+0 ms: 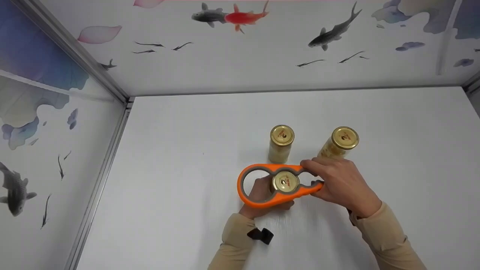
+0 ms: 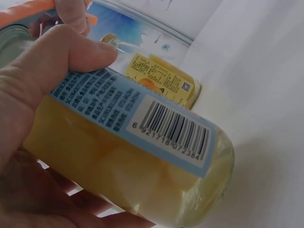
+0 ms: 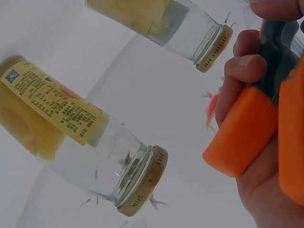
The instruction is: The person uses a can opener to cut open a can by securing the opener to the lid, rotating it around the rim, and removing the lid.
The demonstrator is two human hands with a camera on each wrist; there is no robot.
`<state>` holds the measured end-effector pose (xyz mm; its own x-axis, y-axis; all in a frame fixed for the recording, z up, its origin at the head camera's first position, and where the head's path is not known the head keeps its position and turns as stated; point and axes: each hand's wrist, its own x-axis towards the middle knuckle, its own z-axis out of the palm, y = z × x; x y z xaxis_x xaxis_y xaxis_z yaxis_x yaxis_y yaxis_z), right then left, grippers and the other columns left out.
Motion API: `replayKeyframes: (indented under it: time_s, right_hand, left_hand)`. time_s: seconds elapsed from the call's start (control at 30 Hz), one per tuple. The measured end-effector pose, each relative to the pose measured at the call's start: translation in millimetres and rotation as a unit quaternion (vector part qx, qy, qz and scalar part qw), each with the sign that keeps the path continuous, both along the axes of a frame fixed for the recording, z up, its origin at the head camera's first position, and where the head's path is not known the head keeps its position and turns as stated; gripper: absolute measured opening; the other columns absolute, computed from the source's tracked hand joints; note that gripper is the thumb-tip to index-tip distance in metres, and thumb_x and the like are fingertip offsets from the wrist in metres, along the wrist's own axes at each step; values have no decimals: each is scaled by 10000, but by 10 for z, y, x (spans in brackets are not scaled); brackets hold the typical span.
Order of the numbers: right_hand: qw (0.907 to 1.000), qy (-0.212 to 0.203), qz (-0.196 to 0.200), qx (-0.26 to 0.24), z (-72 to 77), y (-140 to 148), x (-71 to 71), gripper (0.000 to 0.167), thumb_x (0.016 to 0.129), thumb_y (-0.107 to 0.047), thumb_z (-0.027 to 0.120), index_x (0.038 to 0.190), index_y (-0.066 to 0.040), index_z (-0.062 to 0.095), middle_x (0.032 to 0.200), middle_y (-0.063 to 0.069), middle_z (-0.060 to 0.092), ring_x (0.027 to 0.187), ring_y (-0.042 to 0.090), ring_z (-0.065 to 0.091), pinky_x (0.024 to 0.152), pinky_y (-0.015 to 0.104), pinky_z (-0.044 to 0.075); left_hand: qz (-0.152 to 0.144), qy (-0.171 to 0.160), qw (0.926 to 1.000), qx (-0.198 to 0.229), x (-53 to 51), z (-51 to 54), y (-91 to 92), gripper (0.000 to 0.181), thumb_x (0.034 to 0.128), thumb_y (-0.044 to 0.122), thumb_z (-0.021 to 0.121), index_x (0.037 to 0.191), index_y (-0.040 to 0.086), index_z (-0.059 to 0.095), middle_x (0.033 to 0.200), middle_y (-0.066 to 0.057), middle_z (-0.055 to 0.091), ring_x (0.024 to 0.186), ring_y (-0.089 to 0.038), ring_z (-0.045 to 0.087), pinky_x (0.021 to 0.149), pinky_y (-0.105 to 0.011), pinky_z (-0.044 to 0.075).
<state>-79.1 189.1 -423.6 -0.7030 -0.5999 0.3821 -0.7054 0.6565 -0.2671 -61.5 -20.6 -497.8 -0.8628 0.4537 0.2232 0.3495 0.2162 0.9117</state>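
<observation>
My left hand (image 1: pixel 260 191) grips a glass jar (image 2: pixel 123 156) of pale yellow fruit with a blue barcode label and a gold lid (image 1: pixel 285 182). In the left wrist view the jar is tilted, its thumb-side label facing the camera. Around the lid lies an orange jar opener (image 1: pixel 290 195) with grey scalloped inner edges; the lid sits in its middle opening. My right hand (image 1: pixel 343 183) holds the opener's two handle ends, seen close up as orange grips (image 3: pixel 244 133) in the right wrist view. How tightly the opener bears on the lid cannot be told.
Two more gold-lidded jars stand just beyond the hands: one jar (image 1: pixel 280 148) behind the opener, another jar (image 1: pixel 333 146) beside the right hand. A yellow label shows on one jar (image 3: pixel 61 104). The white table (image 1: pixel 168 168) meets printed panels at the back and left.
</observation>
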Motion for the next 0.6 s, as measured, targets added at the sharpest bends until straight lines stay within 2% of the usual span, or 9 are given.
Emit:
replayKeyframes:
  time_s: [0.2,0.3,0.43,0.53,0.57,0.6]
  right_hand:
    - [9998,-128,76,121,3,4,-25,346,634,-103,794,938,-176,646,740,-80,593,611,68,486,494,250,418]
    - [9995,-221,167,180,12,7,-35,359,639,-110,805,959,-182,659,767,-86,602,628,69,492,508,253,428]
    - [9989,-293,320,185,27,7,-42,386,638,-120,827,985,-180,670,778,-91,592,640,71,496,522,261,443]
    - [9986,-306,399,191,37,8,-43,388,646,-150,846,991,-174,668,781,-83,589,651,78,509,530,272,455]
    - [9984,-315,416,196,40,10,-44,389,649,-145,847,993,-172,669,783,-78,590,658,83,515,535,279,460]
    - [9983,-321,438,209,43,13,-44,389,651,-136,847,996,-169,670,784,-73,588,664,87,518,541,285,464]
  left_hand:
    - [-181,95,9998,-36,-13,-9,-10,729,676,-18,747,1357,136,538,1226,110,614,1053,-22,561,897,-225,466]
    - [-440,63,9990,-34,-13,-22,-10,700,711,6,761,1360,106,517,1231,95,602,1091,-22,539,928,-225,445]
    - [-715,-70,9974,-23,0,-17,-4,686,744,41,773,1372,105,503,1174,94,607,1051,-32,536,917,-221,446]
    - [-771,122,9951,-606,7,25,-1,621,792,120,764,1361,128,514,1166,114,595,1042,-11,516,912,-185,428]
    - [-955,65,9930,-695,-4,39,5,576,821,132,745,1351,127,520,1167,115,588,1043,-2,509,911,-174,423]
    - [-1375,-339,9885,-534,-24,78,9,515,860,140,702,1340,86,525,1175,46,597,1064,-56,515,904,-166,416]
